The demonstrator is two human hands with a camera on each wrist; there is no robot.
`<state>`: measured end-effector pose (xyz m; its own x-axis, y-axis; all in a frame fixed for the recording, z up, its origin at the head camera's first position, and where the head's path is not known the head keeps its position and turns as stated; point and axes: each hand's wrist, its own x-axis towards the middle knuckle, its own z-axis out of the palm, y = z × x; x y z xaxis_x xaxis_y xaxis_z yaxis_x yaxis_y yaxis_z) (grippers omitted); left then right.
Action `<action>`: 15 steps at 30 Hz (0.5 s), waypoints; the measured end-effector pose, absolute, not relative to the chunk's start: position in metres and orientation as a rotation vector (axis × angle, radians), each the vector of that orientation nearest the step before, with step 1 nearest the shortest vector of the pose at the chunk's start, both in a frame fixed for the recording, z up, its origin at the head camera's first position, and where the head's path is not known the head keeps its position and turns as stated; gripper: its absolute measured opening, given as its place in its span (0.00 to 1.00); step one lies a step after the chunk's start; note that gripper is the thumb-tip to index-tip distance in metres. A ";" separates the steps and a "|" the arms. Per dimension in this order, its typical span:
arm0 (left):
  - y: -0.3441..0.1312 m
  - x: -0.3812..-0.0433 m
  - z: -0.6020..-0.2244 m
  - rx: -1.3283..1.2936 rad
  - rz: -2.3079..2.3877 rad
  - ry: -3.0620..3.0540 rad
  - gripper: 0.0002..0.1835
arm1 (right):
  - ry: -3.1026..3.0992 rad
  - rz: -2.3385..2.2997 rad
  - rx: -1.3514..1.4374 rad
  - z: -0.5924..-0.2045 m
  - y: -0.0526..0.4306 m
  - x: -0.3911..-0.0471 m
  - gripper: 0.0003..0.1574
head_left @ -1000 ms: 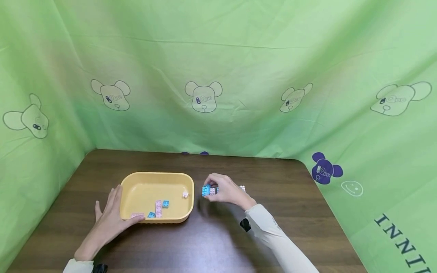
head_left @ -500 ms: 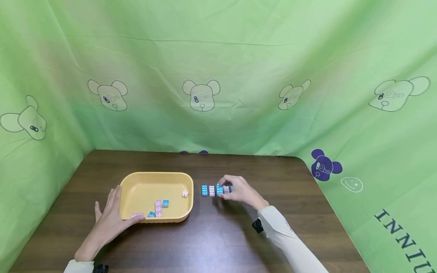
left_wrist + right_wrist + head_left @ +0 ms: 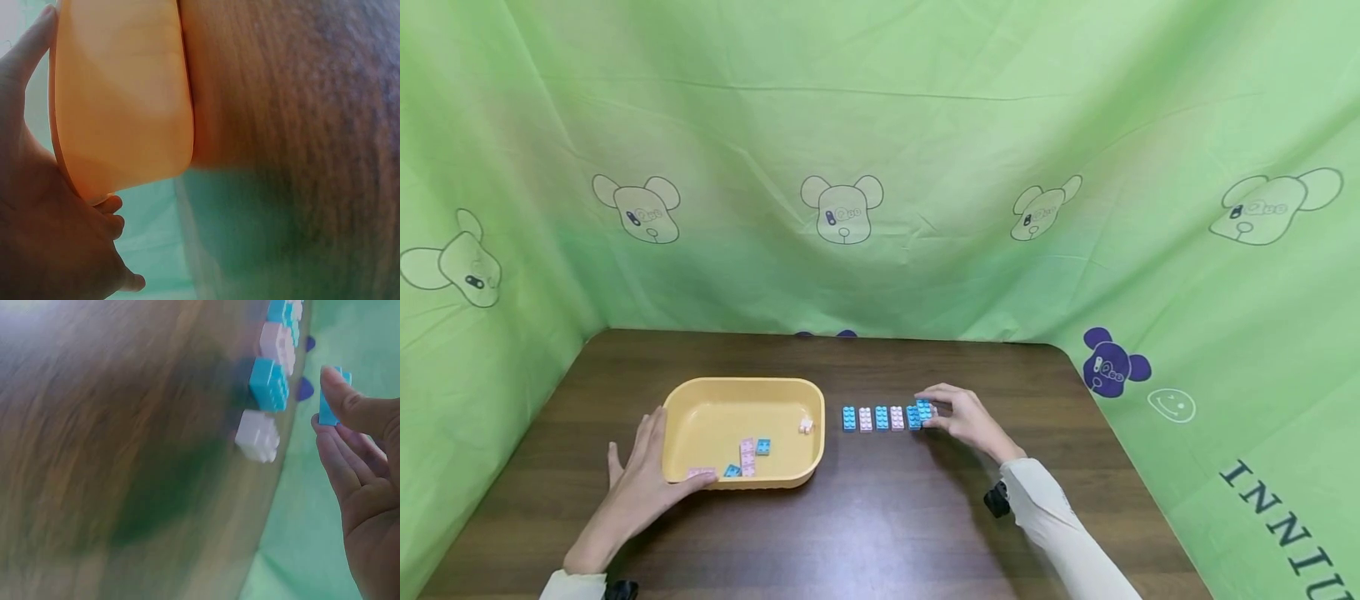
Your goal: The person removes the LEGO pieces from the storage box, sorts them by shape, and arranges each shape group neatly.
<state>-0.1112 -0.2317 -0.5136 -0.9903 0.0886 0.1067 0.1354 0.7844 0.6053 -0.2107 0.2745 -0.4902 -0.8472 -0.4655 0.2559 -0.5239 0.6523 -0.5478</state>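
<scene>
My right hand pinches a blue toy brick between thumb and fingers, over the right end of a row of bricks. That row alternates blue and pink; its leftmost blue brick stands just right of the yellow tray. In the right wrist view, the pale pink end brick sits on the table, with the held brick apart from it. My left hand rests at the tray's near left corner, thumb on the front rim, straight fingers along the left side.
Inside the tray lie pink bricks, a blue brick, another blue one by the front wall and a small pale pink piece at the right. A green curtain hangs behind the brown wooden table.
My right hand has moved right along the row, carrying the blue brick, and the bricks it covered now show. The left hand and tray have stayed put.
</scene>
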 end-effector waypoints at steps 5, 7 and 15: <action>-0.231 -0.111 -0.514 -0.187 -1.000 -2.891 0.73 | -2.758 1.002 0.762 -0.493 0.289 -0.212 0.28; -0.231 -0.111 -0.513 -0.188 -1.003 -2.890 0.73 | -2.746 1.007 0.736 -0.495 0.294 -0.212 0.28; -0.232 -0.111 -0.513 -0.184 -1.024 -2.888 0.73 | -2.773 1.184 0.628 -0.507 0.308 -0.213 0.24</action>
<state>-0.1106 -0.2324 -0.5134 -0.9903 0.0887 0.1073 0.1365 0.7707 0.6224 -0.2128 0.3080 -0.5072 -0.9150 -0.3429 0.2124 -0.3906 0.6216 -0.6791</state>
